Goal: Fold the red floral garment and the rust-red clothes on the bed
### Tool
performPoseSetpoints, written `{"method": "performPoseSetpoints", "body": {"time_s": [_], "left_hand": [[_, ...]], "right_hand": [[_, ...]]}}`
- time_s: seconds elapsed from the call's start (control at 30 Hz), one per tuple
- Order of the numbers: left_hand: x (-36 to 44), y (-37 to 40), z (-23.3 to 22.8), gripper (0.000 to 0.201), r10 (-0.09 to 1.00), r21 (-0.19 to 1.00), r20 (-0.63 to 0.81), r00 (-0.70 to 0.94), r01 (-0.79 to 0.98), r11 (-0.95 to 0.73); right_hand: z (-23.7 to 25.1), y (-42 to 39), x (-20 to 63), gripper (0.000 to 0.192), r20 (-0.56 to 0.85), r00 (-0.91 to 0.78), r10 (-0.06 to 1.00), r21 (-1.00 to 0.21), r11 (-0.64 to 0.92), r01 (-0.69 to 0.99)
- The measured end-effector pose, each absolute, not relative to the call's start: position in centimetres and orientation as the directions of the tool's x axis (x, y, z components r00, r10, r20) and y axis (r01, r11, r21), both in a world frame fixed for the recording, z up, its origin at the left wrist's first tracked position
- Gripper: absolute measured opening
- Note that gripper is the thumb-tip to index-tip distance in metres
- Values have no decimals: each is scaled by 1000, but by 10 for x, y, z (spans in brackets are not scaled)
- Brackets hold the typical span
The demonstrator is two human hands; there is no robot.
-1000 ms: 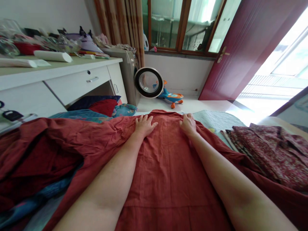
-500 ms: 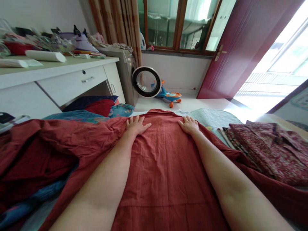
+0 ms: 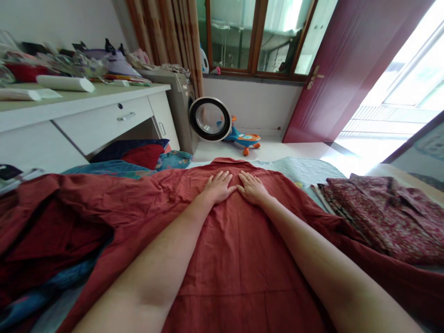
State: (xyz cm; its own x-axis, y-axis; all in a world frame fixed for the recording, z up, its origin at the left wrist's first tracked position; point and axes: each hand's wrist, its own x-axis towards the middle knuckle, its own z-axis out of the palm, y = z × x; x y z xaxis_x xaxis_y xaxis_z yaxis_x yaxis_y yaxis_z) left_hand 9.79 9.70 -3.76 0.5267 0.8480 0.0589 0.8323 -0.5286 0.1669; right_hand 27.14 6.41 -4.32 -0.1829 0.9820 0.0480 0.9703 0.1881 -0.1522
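White desk (image 3: 86,108) cluttered at far left; blue and red bedding (image 3: 138,157) below it. Rust-red garment (image 3: 239,259) spread flat across bed, centre frame, crumpled folds bunched toward left. Left hand (image 3: 219,186) open, fingers spread, palm flat on cloth near collar end. Right hand (image 3: 252,187) likewise flat and open, just beside left, fingertips nearly touching. Washing machine (image 3: 189,111) with open round door beyond; toy ride-on car (image 3: 244,138) on floor. Folded floral fabric (image 3: 381,217) lies at right.
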Motion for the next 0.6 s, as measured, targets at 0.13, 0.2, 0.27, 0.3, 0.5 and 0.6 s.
{"method": "performPoseSetpoints", "body": {"time_s": [0.13, 0.2, 0.27, 0.3, 0.5, 0.6], "left_hand": [[79, 106, -45, 82, 913, 157, -27, 406, 904, -398], [69, 112, -45, 83, 950, 146, -48, 310, 943, -300], [61, 118, -44, 84, 971, 141, -53, 233, 964, -224], [58, 120, -45, 84, 977, 140, -49, 208, 970, -199], [52, 123, -47, 88, 986, 141, -30, 166, 977, -161], [56, 117, -39, 70, 976, 127, 59, 211, 968, -217]], "right_hand": [[-45, 75, 288, 75, -14, -60, 998, -124, 58, 991], [-44, 82, 299, 75, -30, -24, 999, -114, 20, 993], [-43, 89, 307, 73, -40, -2, 999, -112, -3, 994], [-42, 92, 311, 72, -43, 13, 999, -111, -18, 994], [-39, 104, 328, 68, -80, 117, 990, -99, -124, 987], [-35, 101, 325, 69, -65, 173, 983, -133, -180, 975]]}}
